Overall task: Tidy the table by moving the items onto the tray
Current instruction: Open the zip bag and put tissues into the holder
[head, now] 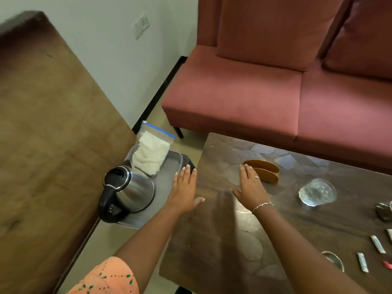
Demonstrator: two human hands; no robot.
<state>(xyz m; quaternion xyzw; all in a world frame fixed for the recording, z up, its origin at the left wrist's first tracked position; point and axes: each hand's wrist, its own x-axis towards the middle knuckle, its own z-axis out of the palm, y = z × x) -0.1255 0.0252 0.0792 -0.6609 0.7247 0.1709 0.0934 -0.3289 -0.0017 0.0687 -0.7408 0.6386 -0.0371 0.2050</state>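
Note:
A metal tray sits low, left of the dark table. In it stand a steel electric kettle with a black handle and a zip bag of white cloth. My left hand hovers flat and open over the tray's right rim, holding nothing. My right hand is open and flat over the table, fingertips at the left end of a brown wooden holder. A clear glass lies to its right. White sachets lie at the lower right.
A metal cup and a small metal dish sit near the table's right edge, with a red sachet. A pink sofa stands behind the table. A brown wooden surface fills the left.

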